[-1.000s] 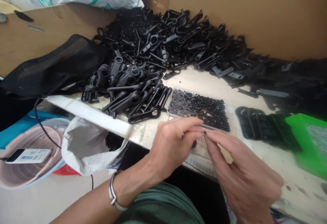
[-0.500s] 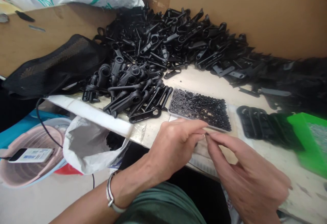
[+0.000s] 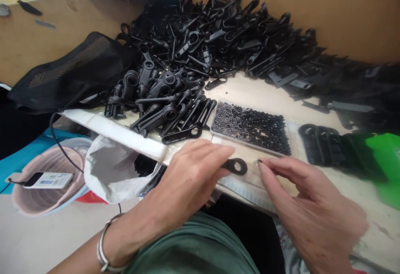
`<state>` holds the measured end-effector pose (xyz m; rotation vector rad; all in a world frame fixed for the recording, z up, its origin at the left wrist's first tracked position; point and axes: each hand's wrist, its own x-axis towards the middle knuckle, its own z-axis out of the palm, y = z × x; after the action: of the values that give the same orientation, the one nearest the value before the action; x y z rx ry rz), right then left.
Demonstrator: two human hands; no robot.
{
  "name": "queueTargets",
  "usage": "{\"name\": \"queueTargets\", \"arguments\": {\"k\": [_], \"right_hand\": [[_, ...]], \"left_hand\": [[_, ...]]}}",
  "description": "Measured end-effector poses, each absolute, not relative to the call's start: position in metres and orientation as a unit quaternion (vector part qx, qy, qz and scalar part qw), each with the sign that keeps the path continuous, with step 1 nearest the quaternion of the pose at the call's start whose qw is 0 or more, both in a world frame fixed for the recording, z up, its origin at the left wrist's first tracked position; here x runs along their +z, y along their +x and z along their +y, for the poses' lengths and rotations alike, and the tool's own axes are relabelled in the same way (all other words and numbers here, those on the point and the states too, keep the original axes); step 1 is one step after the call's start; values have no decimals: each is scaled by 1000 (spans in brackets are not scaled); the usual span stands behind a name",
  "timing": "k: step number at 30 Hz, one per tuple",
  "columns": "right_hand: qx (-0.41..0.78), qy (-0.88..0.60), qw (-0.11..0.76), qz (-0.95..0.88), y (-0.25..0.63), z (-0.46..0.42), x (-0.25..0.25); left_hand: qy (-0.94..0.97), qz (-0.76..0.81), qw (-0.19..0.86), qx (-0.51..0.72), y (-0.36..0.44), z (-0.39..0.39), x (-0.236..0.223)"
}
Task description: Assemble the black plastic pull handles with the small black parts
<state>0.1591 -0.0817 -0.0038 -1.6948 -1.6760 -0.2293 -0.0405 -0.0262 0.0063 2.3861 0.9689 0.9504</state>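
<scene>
My left hand (image 3: 193, 176) is closed round a black plastic part; its ring end (image 3: 239, 166) sticks out past the fingertips, and the rest is hidden by the hand. Just to the right, my right hand (image 3: 312, 201) pinches a tiny piece (image 3: 257, 162) between thumb and forefinger. It looks metallic and spring-like with a dark end, too small to be sure. A small gap separates it from the ring. Behind both hands lies a shallow clear tray (image 3: 250, 149) of tiny springs and small black pieces.
A heap of black plastic parts (image 3: 225, 36) fills the back of the table, with a neater group (image 3: 168, 115) left of the tray. Several black parts (image 3: 325, 142) and a green bin (image 3: 386, 157) stand right. A white sack (image 3: 106, 182) and pink basket (image 3: 25, 201) sit lower left.
My hands, whose fingertips met before, have moved apart. The black part's ring end now shows at my left fingertips, and the tiny piece shows in my right pinch. The camera view has shifted slightly.
</scene>
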Motion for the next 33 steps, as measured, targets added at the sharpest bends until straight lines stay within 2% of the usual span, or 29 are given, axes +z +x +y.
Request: {"name": "queueTargets", "arguments": {"k": [3, 11, 21, 33], "right_hand": [[-68, -650, 347, -673, 163, -85, -6], [-66, -618, 313, -719, 167, -91, -8], [-42, -539, 312, -781, 158, -87, -5], [-75, -477, 268, -834, 151, -84, -3]], "left_hand": [[858, 357, 226, 292, -53, -31, -3], [817, 376, 239, 365, -49, -34, -18], [813, 380, 250, 363, -46, -36, -14], [807, 383, 271, 359, -46, -38, -18]]}}
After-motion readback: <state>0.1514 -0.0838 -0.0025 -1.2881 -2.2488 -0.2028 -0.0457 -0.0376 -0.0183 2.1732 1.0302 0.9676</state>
